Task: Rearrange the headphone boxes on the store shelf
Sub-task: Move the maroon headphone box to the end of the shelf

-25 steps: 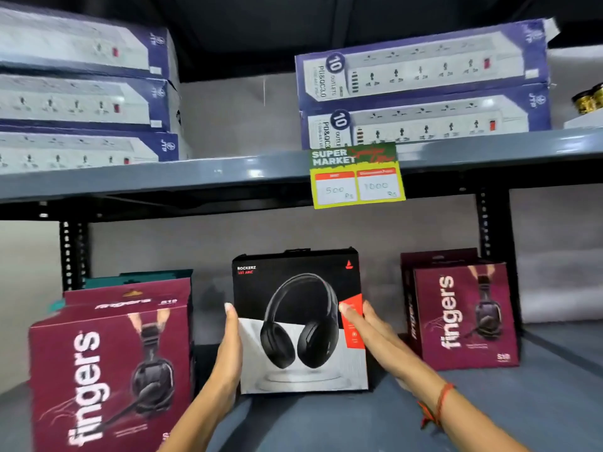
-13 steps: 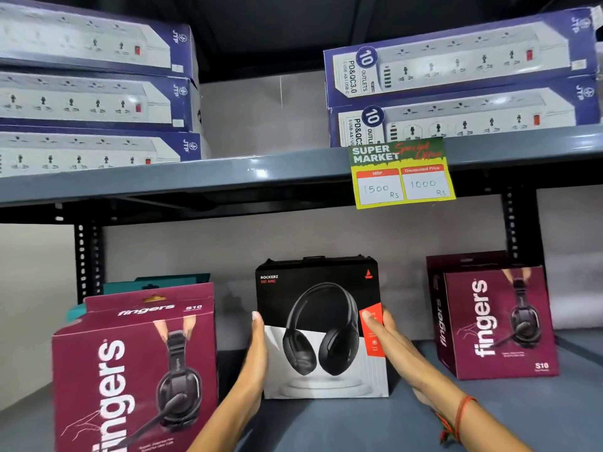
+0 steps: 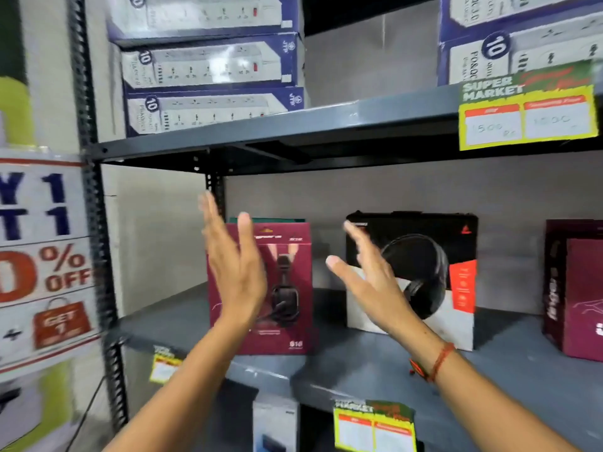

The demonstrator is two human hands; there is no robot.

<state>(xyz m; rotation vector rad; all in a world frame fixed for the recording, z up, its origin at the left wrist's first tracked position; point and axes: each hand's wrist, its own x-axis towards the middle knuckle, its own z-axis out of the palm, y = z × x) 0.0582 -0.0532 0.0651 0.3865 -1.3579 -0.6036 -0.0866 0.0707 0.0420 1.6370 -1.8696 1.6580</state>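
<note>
Headphone boxes, three in view on the grey metal shelf board (image 3: 359, 363): a maroon cardboard box printed with a dark headset (image 3: 287, 288) stood upright at the left near the front edge; a black-and-white cardboard box with a large over-ear headphone picture and an orange-red side tab (image 3: 437, 278) stood upright at centre, set further back; a second maroon cardboard box (image 3: 577, 298) stood at the right, cut by the frame edge. A teal box edge (image 3: 270, 220) showed just behind the first maroon box. Left hand (image 3: 235, 272): raised before the left maroon box, palm turned inward, fingers straight and spread, holding nothing. Right hand (image 3: 368, 278): raised in front of the gap between the maroon and black boxes, fingers splayed wide, empty, blurred; a red thread band (image 3: 440, 360) circled the wrist. Whether either hand touched a box could not be told. Upper shelf carried stacked blue-and-white power strip cartons (image 3: 208, 66), glossy. A yellow-green paper price tag (image 3: 528, 109) hung from its edge. A white sale poster with red and blue lettering (image 3: 45, 256) stood left of the black perforated upright (image 3: 94, 203). Change from half a second before: both hands had left the sides of the black box, and the view had swung leftward.
</note>
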